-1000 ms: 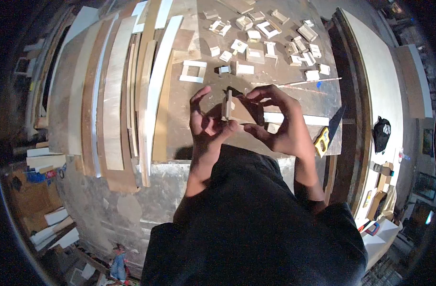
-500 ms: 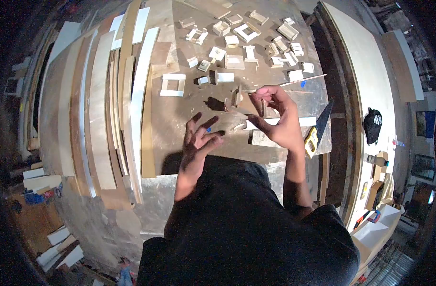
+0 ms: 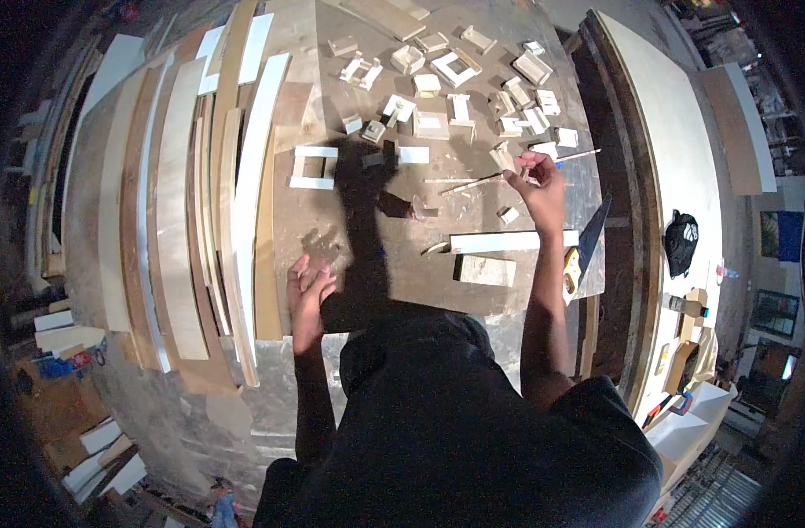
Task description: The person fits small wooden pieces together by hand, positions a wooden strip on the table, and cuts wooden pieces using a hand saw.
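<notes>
My right hand (image 3: 543, 195) is stretched out over the right side of the workbench, thumb and fingertips closed on a small pale wooden piece (image 3: 502, 158). That piece is tilted and sits close to a cluster of small wooden assemblies (image 3: 510, 127). Near the bench's front edge, my left hand (image 3: 307, 299) is raised with loosely bent fingers apart and nothing in them. A pencil (image 3: 469, 186) and a small wooden block (image 3: 508, 214) lie just below and left of my right hand.
A handsaw (image 3: 587, 251) with a yellow handle lies at the bench's right edge. Beside it are a white strip (image 3: 506, 241) and a wooden block (image 3: 488, 270). Long boards (image 3: 191, 220) cover the left side. A black pouch (image 3: 681, 241) rests on the right-hand panel.
My right hand has carried the small wooden piece away to the right, up to the cluster of assemblies. My left hand has drawn back toward the lower left.
</notes>
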Demonstrator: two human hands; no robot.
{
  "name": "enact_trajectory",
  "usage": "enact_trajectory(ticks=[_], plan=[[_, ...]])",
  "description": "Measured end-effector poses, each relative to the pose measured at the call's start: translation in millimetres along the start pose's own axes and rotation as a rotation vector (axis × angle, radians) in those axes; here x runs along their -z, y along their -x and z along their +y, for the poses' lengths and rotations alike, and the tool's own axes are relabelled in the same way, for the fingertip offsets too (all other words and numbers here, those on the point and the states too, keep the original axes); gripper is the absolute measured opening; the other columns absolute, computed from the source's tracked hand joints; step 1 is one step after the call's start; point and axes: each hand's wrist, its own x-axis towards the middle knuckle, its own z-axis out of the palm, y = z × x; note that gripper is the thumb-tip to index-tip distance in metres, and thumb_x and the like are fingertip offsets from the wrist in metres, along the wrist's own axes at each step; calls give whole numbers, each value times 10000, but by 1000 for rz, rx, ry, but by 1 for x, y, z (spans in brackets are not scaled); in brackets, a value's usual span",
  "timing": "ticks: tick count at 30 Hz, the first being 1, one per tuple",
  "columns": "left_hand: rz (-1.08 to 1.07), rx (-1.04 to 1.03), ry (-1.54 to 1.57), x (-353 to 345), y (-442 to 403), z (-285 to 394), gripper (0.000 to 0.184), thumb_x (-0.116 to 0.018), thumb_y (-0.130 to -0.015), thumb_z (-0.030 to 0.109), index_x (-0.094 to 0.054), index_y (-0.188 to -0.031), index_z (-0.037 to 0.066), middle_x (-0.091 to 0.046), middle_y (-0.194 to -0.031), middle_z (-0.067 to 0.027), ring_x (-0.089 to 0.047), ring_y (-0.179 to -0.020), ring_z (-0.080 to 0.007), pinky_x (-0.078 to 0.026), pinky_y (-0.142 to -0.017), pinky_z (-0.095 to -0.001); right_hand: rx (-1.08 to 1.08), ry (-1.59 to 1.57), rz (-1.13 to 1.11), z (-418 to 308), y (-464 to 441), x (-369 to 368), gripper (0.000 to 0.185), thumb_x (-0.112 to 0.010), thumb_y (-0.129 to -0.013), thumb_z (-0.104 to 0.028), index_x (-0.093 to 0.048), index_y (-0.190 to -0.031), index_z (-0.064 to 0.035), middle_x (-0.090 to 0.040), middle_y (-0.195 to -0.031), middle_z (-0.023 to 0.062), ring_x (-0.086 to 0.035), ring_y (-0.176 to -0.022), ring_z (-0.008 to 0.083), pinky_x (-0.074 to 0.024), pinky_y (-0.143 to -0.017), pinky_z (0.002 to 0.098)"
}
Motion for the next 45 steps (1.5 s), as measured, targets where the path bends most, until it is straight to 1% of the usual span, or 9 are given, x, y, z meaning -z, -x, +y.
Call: enact_trajectory(ticks=[6,22,26,30,36,38,40,42,45], plan=[[102,158,223,32,-22,-27,545,-782,-885,203,-504,-1334,68,-662,-1199,-93,-683,-860,-206,-551,-764,-320,80,135,377,90,-33,-37,456,-876,-704,-118,-605,-1054,-9,-669,-970,93,-625,-864,187,-512,-816,329],[113,156,268,61,-66,-51,364,-693,-970,204,-579,-1270,32,-663,-1161,-80,-649,-980,-182,-535,-893,-348,6,512,552,183,-85,-102,458,-812,-650,-204,-541,-941,23,-593,-939,199,-601,-887,377,-489,-832,461],[146,63,203,57,-62,-62,433,-770,-892,175,-583,-1257,36,-663,-1080,-51,-640,-956,-169,-544,-842,-337,-114,632,566,186,-95,-112,446,-804,-650,-224,-555,-925,23,-601,-934,218,-600,-886,398,-481,-851,489],[196,-225,-118,72,-66,-91,339,-785,-855,70,-638,-1160,52,-658,-1009,-9,-624,-902,-136,-524,-832,-289,-268,542,338,202,-100,-113,448,-773,-698,-297,-600,-970,14,-651,-1006,215,-633,-964,420,-504,-838,527],[388,-622,-479,155,-105,-54,293,-777,-869,102,-625,-1108,26,-666,-960,-36,-623,-887,-138,-515,-815,-312,-201,830,406,196,-96,-125,455,-774,-732,-354,-621,-1022,-37,-659,-1056,204,-637,-988,430,-507,-828,576],[486,-856,-848,183,-122,-23,398,-713,-915,293,-603,-1149,-9,-653,-1045,-183,-614,-992,-341,-493,-900,-456,-181,838,389,186,-92,-126,477,-786,-738,-387,-620,-1026,-46,-653,-1065,208,-633,-999,430,-505,-837,572],[588,-709,-1030,203,-137,-16,456,-639,-950,371,-600,-1198,-9,-638,-1141,-244,-569,-1085,-429,-461,-931,-540,-141,816,576,159,-86,-128,602,-863,-654,-394,-569,-1074,-77,-615,-1040,166,-615,-1022,397,-496,-855,550],[634,-665,-1238,223,-147,-26,477,-592,-970,401,-600,-1207,-13,-635,-1152,-250,-562,-1105,-438,-459,-928,-554,-72,744,553,150,-72,-117,628,-850,-717,-492,-616,-1073,-31,-645,-1050,209,-621,-1026,413,-488,-891,529],[684,-508,-1445,213,-153,-23,520,-515,-1000,439,-597,-1216,-26,-631,-1149,-265,-549,-1148,-443,-456,-930,-575,72,514,623,155,-54,-99,521,-869,-743,-271,-604,-1097,3,-638,-1065,192,-601,-1035,398,-474,-890,491]])
